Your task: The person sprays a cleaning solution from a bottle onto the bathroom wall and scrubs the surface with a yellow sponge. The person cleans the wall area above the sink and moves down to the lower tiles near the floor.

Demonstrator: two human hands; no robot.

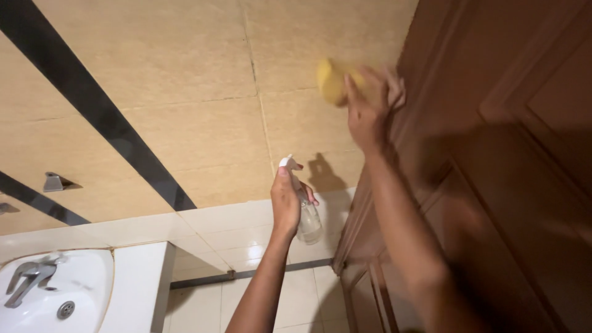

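Head view: right hand point(369, 114) raised, fingers clenched on yellow sponge point(333, 80), blurred, pressed at seam where beige tiled wall point(185, 92) meets brown wooden door point(505, 154). Left hand point(287, 200) lower, fingers wrapped round clear spray bottle point(306, 219), white nozzle upward, near door frame. White washbasin point(86, 277) with chrome tap point(28, 277) bottom left.

Risk, judged: wet sponge dripping down door panels; bottle slipping from damp grip onto floor tiles.

No labels or signs legible; bottle looks plain.

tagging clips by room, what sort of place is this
Most likely a bathroom: a white sink with a metal tap, tiled walls and a brown wooden door. The left hand holds a spray bottle, the right hand a yellow sponge.
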